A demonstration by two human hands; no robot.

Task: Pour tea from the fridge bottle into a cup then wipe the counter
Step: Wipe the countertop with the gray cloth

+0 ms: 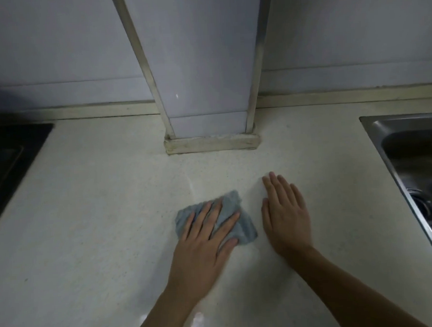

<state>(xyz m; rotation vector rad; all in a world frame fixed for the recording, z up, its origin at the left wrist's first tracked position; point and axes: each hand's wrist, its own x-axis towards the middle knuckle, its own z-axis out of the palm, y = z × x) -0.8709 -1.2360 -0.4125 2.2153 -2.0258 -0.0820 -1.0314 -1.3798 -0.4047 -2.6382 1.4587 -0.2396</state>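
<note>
Here, left hand (204, 241) fingers (227, 224) straight, pressing cloth (245, 226) beneath; right hand (285, 217) flat on counter (87, 220) beside.

grey-blue cloth (234, 218), cream speckled counter (100, 219), silver steel sink (409, 140), black stovetop (6, 154), pale grey wall tiles (54, 59)

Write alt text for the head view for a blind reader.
A person's left hand presses a blue-grey cloth flat on a pale counter, while the right hand rests flat on the counter beside the cloth. A steel sink sits at the right edge, a black stove at the left, and a tiled pillar stands at the back.
</note>
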